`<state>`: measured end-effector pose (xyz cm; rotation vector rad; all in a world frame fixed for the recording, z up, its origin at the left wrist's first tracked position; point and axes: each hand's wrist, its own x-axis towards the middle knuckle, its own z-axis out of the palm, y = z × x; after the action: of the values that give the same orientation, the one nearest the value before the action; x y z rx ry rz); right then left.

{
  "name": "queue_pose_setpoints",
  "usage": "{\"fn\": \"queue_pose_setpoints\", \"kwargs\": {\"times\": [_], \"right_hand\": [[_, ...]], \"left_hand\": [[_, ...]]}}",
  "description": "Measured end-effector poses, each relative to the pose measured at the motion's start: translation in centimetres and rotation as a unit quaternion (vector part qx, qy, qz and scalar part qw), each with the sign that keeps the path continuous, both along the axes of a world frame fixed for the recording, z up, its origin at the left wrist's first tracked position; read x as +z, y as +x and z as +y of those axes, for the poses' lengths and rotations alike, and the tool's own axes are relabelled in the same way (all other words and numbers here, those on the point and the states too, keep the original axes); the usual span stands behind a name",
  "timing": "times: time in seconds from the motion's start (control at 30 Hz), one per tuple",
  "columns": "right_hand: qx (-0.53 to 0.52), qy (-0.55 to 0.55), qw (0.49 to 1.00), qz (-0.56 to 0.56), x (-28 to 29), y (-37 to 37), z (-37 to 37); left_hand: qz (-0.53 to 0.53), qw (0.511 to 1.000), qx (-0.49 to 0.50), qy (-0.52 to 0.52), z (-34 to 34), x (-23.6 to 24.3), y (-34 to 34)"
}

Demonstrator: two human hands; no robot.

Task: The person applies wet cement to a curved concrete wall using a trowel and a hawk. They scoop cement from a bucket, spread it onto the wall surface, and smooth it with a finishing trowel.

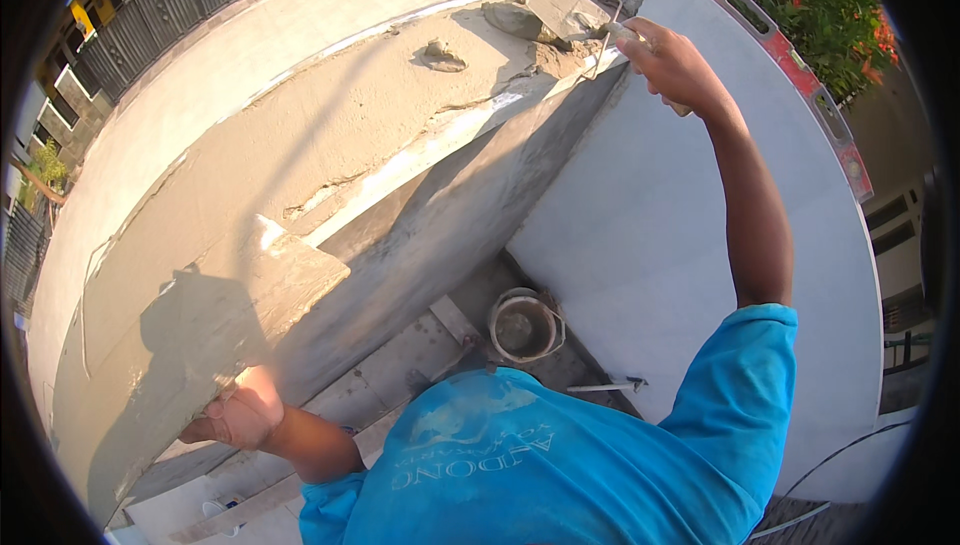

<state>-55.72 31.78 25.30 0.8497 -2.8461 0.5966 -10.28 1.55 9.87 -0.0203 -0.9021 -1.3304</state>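
In the upper right, my right hand is closed round the handle of a trowel. Its broad blade lies over the far end of the wall's mortar-covered top, beside a heap of wet grey mortar. A smaller lump of mortar sits to the left of it. At the lower left my left hand grips the near edge of a flat board smeared with mortar. Some of those fingers are hidden, and shadow covers part of the board.
A red spirit level lies along the top of the white side wall. Below, a bucket stands on the floor near a light-handled tool. A thin bent metal rod sticks out along the wall's outer edge.
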Motion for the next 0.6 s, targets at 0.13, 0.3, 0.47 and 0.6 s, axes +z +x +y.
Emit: {"fn": "queue_pose_setpoints", "kwargs": {"times": [0.13,0.3,0.47,0.6], "right_hand": [[0.028,-0.019,0.991,-0.133,1.1,1.9,-1.9],[0.018,-0.058,0.980,-0.188,1.5,-0.2,-2.4],[0.017,-0.029,0.972,-0.231,0.4,-1.2,-3.8],[0.079,0.005,0.962,-0.262,0.7,4.0,-6.5]], "left_hand": [[0.131,0.978,-0.151,0.057,0.1,-1.7,3.6],[0.237,0.926,-0.288,0.063,0.0,-2.3,5.7],[0.313,0.876,-0.354,0.093,-1.1,-5.3,8.5],[0.481,0.731,-0.464,0.139,-1.7,-8.0,11.6]]}}
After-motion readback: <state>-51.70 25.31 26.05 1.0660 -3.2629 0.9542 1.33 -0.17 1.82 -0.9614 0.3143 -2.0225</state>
